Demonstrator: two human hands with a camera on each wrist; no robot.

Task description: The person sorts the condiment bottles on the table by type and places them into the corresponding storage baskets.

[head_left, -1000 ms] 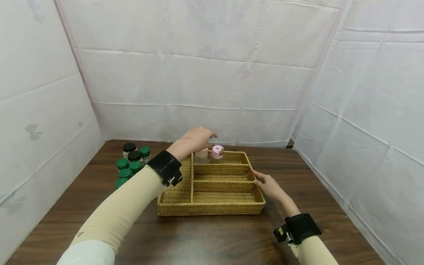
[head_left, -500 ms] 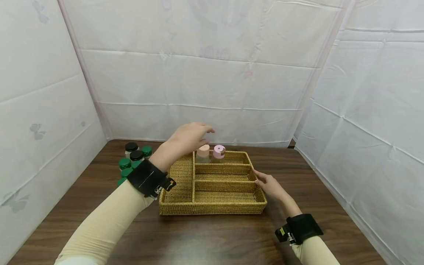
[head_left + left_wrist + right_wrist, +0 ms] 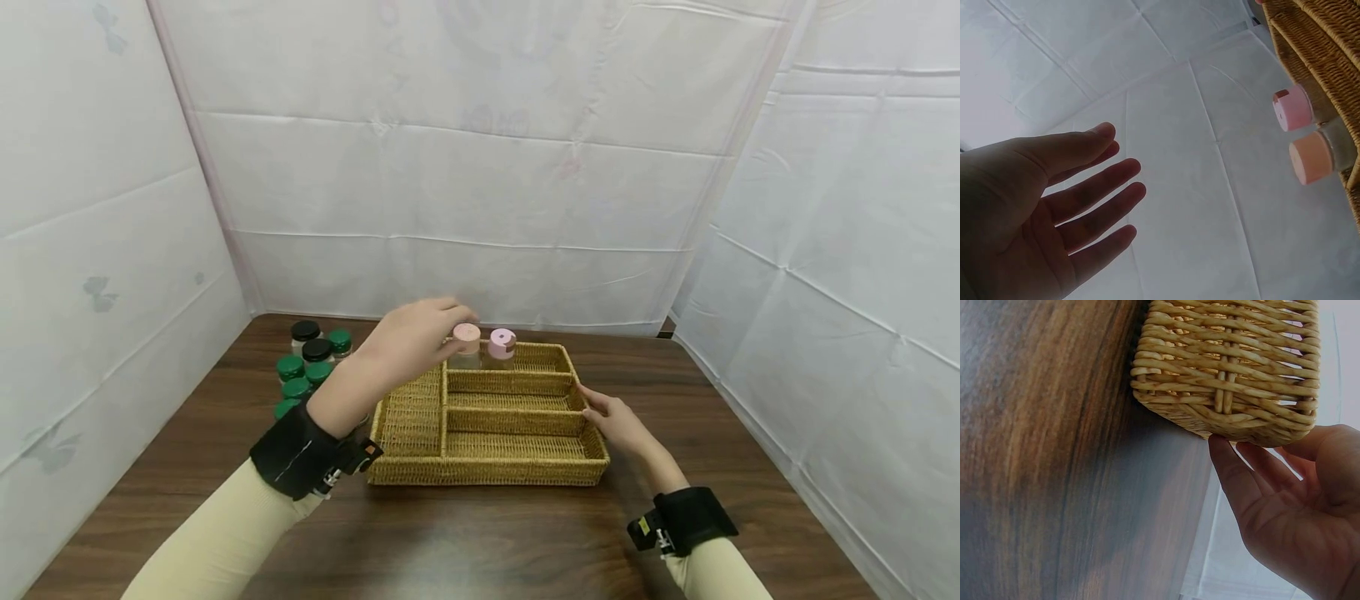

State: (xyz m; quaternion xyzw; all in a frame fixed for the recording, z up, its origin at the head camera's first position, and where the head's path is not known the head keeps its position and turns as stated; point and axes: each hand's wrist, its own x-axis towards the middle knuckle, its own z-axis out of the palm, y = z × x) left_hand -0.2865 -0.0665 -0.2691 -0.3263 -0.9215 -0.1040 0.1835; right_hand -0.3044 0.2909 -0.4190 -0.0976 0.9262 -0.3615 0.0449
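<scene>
Only at the left wrist view: left hand, fingers spread, empty.

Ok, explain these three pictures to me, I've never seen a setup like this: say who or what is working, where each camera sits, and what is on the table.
A person works with two bare hands; black straps on the wrists carry small cameras. The wide picture comes from a camera on the head, the other two from the wrists. On the brown table stands a wicker tray with compartments. Its far compartment holds two jars, one with a peach lid and one with a pink lid. More jars with green and black lids stand left of the tray. The left hand hangs open above the tray and holds nothing. The right hand, fingers straight, touches the tray's right side.
</scene>
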